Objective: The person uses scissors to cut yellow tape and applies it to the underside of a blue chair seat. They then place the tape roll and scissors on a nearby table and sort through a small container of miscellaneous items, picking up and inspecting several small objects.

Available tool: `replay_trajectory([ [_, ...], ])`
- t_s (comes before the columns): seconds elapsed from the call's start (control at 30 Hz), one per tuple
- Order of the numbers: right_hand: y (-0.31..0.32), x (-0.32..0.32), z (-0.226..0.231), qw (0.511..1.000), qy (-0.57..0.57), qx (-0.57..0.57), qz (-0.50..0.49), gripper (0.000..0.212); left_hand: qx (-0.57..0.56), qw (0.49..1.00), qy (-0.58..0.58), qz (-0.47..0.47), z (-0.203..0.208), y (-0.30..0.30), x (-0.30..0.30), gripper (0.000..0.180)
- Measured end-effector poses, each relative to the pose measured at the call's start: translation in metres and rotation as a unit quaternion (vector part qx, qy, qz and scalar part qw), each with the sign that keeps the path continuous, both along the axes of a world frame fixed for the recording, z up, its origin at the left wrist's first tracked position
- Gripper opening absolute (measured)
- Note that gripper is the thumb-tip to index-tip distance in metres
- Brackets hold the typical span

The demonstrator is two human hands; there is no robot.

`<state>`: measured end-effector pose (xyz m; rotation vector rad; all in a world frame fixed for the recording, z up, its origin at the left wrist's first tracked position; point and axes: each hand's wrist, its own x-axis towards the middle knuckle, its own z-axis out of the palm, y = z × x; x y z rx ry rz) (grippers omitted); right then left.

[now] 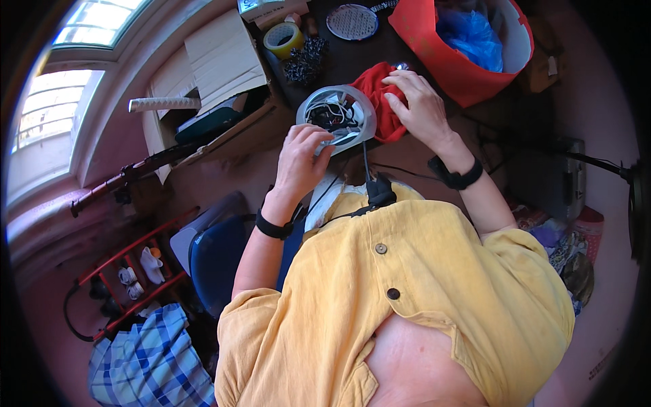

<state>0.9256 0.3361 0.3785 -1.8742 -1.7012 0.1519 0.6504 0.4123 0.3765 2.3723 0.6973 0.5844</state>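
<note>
A round, clear plastic tub (371,122) stands at the near edge of the dark table, filled with tangled cables and small items (332,117). My left hand (302,157) is at its near left rim, fingers curled over the edge and the thumb below them. To the right of the tub lies a bunched red cloth (373,85), touching its side. Resting on that cloth is my right hand (419,108), fingers stretched out and thumb apart. A small shiny object (401,66) sits by its fingertips, too small to name.
A red bag (468,88) with blue plastic (475,41) inside stands at the right. Behind the tub are yellow tape (283,39), a dark shredded bundle (305,61) and a round mesh-faced object (352,22). An open cardboard box (227,51) is left. Cables (407,172) hang before me.
</note>
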Motion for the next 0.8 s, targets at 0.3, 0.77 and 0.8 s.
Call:
replay_trajectory([
  [0.3, 0.063, -0.076, 0.024, 0.885, 0.054, -0.377, 0.268, 0.020, -0.113, 0.991, -0.065, 0.043, -0.016, 0.024, -0.009, 0.043],
  [0.77, 0.101, -0.111, -0.044, 0.822, -0.036, -0.481, 0.303, 0.046, -0.182, 0.980, -0.078, 0.020, -0.047, 0.033, -0.019, 0.047],
  [0.8, 0.104, -0.113, -0.042, 0.810, -0.025, -0.496, 0.312, 0.048, -0.187, 0.978, -0.087, 0.022, -0.048, 0.033, -0.018, 0.046],
])
